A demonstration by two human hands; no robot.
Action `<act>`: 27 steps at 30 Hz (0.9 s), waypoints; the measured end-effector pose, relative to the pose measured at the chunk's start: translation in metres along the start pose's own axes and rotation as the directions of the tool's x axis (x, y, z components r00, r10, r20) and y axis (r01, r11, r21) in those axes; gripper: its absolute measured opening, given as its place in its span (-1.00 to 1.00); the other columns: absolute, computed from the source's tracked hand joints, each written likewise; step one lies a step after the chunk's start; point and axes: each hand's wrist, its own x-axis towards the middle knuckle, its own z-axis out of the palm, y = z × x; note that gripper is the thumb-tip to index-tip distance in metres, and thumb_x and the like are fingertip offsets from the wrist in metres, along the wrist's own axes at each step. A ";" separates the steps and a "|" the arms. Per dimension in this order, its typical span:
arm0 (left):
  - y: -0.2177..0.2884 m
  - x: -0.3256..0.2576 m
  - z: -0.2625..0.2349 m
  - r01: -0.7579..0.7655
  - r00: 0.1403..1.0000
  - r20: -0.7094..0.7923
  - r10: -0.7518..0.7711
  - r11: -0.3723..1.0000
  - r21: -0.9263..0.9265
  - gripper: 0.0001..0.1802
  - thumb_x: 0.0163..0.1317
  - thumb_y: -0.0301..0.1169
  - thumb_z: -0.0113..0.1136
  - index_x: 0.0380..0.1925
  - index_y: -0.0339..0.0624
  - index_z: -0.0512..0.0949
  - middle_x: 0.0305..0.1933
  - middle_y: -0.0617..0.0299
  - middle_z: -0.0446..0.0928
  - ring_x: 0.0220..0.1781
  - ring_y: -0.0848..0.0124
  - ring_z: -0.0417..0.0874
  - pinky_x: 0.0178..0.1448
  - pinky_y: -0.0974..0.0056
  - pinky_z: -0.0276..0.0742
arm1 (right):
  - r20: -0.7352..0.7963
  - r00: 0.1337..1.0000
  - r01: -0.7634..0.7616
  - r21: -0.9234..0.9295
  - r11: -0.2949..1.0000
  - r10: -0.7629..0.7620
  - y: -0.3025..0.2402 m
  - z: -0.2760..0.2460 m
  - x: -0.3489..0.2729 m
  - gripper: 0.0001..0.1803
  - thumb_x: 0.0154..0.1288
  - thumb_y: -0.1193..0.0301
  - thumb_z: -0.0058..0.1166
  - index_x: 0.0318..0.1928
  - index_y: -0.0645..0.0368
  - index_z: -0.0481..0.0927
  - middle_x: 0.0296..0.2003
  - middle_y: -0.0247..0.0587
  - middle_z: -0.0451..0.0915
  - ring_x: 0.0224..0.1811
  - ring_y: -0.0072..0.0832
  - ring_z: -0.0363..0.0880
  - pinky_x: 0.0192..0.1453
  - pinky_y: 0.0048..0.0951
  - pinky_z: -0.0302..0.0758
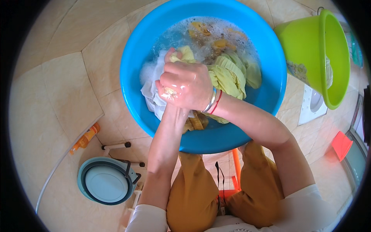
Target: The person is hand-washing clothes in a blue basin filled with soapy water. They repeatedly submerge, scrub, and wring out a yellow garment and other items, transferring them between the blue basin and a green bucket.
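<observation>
Beige floor tiles surround the blue basin (135, 77) in the head view, where the right hand (189, 85) lies over the left hand (164, 92), both sets of fingers clamped on the white cloth (152, 96) bunched at the left of the suds, the yellow-green garment (232, 75) just right.

White short sleeves are seen at the lower edge of the frame, mustard-yellow trousers at lower centre; a silver bangle and red thread are worn on the right wrist (213, 101)
</observation>
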 end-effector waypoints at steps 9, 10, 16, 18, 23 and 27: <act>0.022 0.014 0.041 0.213 0.835 -0.497 -0.237 0.971 -0.106 -0.62 0.35 -0.05 -0.04 -0.07 -0.11 0.46 -0.05 0.25 0.52 0.05 0.33 0.52 0.25 0.19 0.37 | 0.152 0.830 -0.506 -0.198 0.839 0.537 0.096 -0.001 0.009 -0.72 0.22 0.13 0.05 -0.50 -0.04 0.66 -0.45 -0.18 0.62 -0.43 -0.12 0.63 -0.32 -0.13 0.56; 0.027 0.021 0.038 0.185 0.871 -0.444 -0.212 0.977 -0.105 -0.60 0.37 -0.06 -0.07 -0.02 -0.11 0.44 0.01 0.22 0.51 0.11 0.30 0.50 0.28 0.18 0.35 | 0.169 0.810 -0.523 -0.227 0.822 0.562 0.107 0.004 0.009 -0.71 0.26 0.11 0.04 -0.45 -0.03 0.67 -0.41 -0.17 0.62 -0.39 -0.11 0.63 -0.28 -0.13 0.56; 0.032 0.049 -0.051 0.203 0.953 -0.165 -0.253 0.941 -0.270 -0.52 0.49 -0.12 -0.14 0.25 -0.16 0.31 0.25 0.14 0.39 0.29 0.21 0.38 0.40 0.12 0.28 | 0.233 0.877 -0.318 -0.370 0.873 0.419 0.131 0.020 -0.007 -0.60 0.35 0.13 0.00 0.06 0.08 0.47 0.03 -0.08 0.43 0.00 -0.05 0.52 -0.02 -0.14 0.56; 0.018 0.048 -0.055 0.121 0.945 -0.278 -0.171 0.975 -0.185 -0.58 0.51 -0.26 -0.19 0.29 -0.11 0.27 0.28 0.16 0.36 0.31 0.21 0.36 0.41 0.06 0.27 | 0.466 0.869 0.034 -0.387 0.922 0.164 0.136 0.029 -0.025 -0.63 0.34 0.19 -0.01 0.07 0.09 0.47 0.06 -0.07 0.39 0.04 -0.03 0.50 0.04 -0.10 0.56; 0.000 0.055 -0.046 0.191 0.914 -0.336 -0.226 0.972 -0.134 -0.58 0.47 -0.17 -0.10 0.27 0.01 0.30 0.28 0.18 0.37 0.31 0.20 0.37 0.38 0.08 0.32 | 0.565 0.580 -0.275 -0.541 0.795 0.586 0.174 0.049 -0.020 -0.68 0.33 0.24 -0.03 -0.01 0.07 0.61 0.06 -0.12 0.49 0.07 -0.11 0.54 -0.02 -0.14 0.59; 0.011 0.057 -0.047 0.282 0.933 -0.178 -0.313 0.942 -0.181 -0.52 0.44 -0.07 -0.05 0.21 -0.11 0.33 0.14 0.16 0.46 0.07 0.22 0.54 0.19 0.12 0.48 | 0.309 0.832 -0.399 -0.242 0.884 0.461 0.117 0.048 -0.022 -0.81 0.25 0.22 0.05 -0.20 -0.05 0.64 -0.15 -0.23 0.54 -0.10 -0.23 0.58 -0.21 -0.18 0.59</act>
